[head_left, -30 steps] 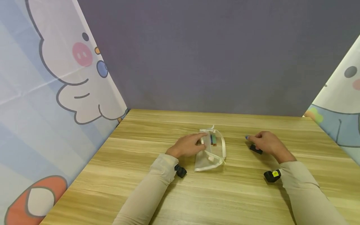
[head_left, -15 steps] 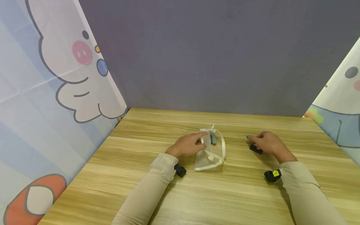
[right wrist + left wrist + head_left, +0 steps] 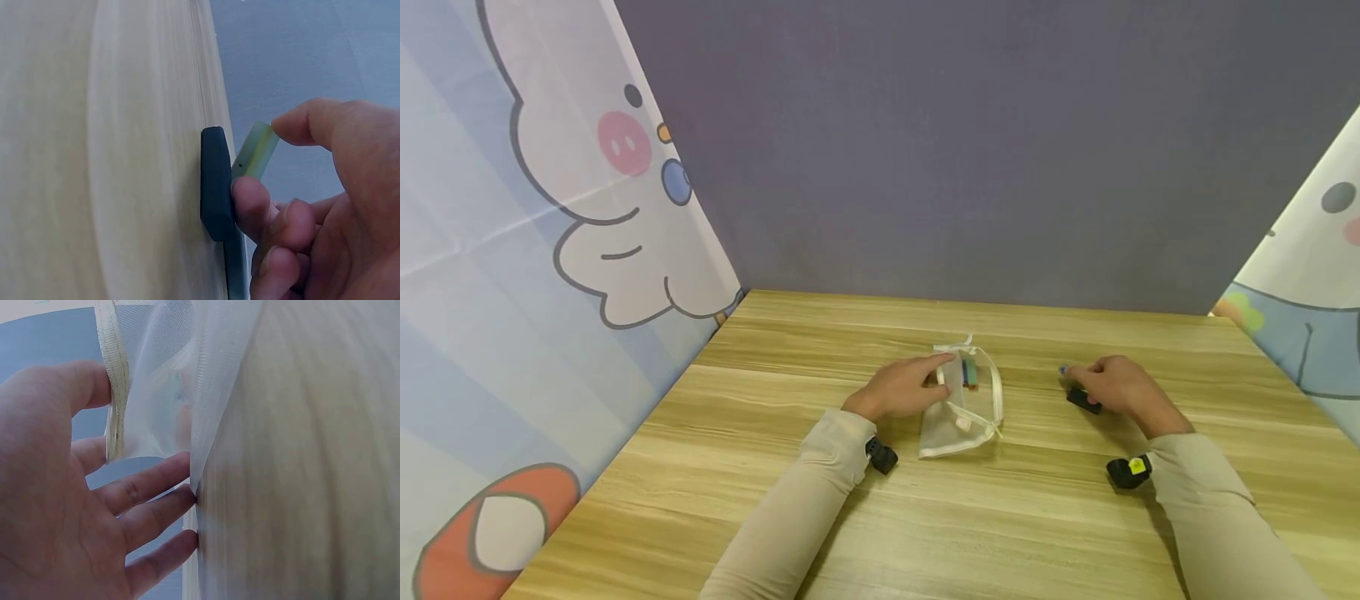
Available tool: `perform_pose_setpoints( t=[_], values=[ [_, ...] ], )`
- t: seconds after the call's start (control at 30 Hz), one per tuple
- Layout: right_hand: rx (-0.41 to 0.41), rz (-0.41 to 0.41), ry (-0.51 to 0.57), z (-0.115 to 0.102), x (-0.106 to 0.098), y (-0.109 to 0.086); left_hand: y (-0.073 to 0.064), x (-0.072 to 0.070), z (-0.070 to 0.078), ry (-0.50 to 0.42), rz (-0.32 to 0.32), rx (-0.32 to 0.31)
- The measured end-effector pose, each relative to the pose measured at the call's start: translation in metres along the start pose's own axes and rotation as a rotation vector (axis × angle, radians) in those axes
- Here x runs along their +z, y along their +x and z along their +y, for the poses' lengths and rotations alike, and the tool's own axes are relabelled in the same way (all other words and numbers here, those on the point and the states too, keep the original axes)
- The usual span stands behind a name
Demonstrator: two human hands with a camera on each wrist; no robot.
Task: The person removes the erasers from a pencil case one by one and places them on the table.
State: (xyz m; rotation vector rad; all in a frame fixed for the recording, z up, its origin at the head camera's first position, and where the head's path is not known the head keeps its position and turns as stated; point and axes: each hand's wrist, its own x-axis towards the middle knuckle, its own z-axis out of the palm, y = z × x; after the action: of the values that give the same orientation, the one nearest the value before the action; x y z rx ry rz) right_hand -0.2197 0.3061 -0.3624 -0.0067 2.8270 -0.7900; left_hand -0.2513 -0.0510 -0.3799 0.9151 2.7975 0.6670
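A white mesh bag (image 3: pixel 955 437) with a pale fabric edge lies on the wooden table. My left hand (image 3: pixel 902 387) holds its open rim, with the thumb on the edge band (image 3: pixel 114 381) and the other fingers along the mesh. Through the mesh show a green, blue and orange piece (image 3: pixel 971 375) and a small pinkish one (image 3: pixel 963 423). To the right, my right hand (image 3: pixel 1116 383) pinches a small pale green bar (image 3: pixel 255 153) with a yellow stripe between thumb and finger. Right beside those fingertips is a black block (image 3: pixel 1082 401).
The wood-grain table (image 3: pixel 850 517) runs back to a grey panel (image 3: pixel 962 150). Cartoon-printed sheets (image 3: pixel 497 333) hang at both sides. Below the black block in the right wrist view shows a grey-blue strip (image 3: pixel 235 269).
The right hand has shifted very slightly, and the small bluish end at its fingertips shows a little less. The left hand and bag stay as they were.
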Motion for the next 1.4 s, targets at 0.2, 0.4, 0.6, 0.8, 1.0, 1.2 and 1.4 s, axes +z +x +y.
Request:
perform_pose_setpoints(
  t=[0.2,0.4,0.6,0.8,1.0,1.2,1.4],
  values=[
    [0.0,0.005,-0.004,0.002,0.001,-0.002,0.001,0.0,0.001,-0.003,-0.008,0.002],
    [-0.014,0.006,0.041,0.001,0.001,-0.001,0.001,0.002,-0.002,-0.015,-0.007,-0.01],
    [-0.021,0.009,0.07,0.001,0.003,0.0,0.001,0.002,-0.004,-0.015,-0.019,-0.012],
    [-0.053,0.047,0.059,0.001,0.001,0.001,0.001,0.002,-0.004,-0.017,-0.016,-0.012],
    [-0.097,0.049,0.027,-0.002,-0.005,0.0,0.002,0.001,-0.002,-0.011,-0.011,-0.003],
    [-0.1,0.026,0.065,-0.009,-0.005,-0.002,0.001,0.0,-0.001,-0.006,-0.01,-0.002],
    [-0.105,-0.019,0.126,-0.013,-0.002,-0.001,0.001,-0.001,-0.001,-0.012,-0.01,-0.001]
  ],
)
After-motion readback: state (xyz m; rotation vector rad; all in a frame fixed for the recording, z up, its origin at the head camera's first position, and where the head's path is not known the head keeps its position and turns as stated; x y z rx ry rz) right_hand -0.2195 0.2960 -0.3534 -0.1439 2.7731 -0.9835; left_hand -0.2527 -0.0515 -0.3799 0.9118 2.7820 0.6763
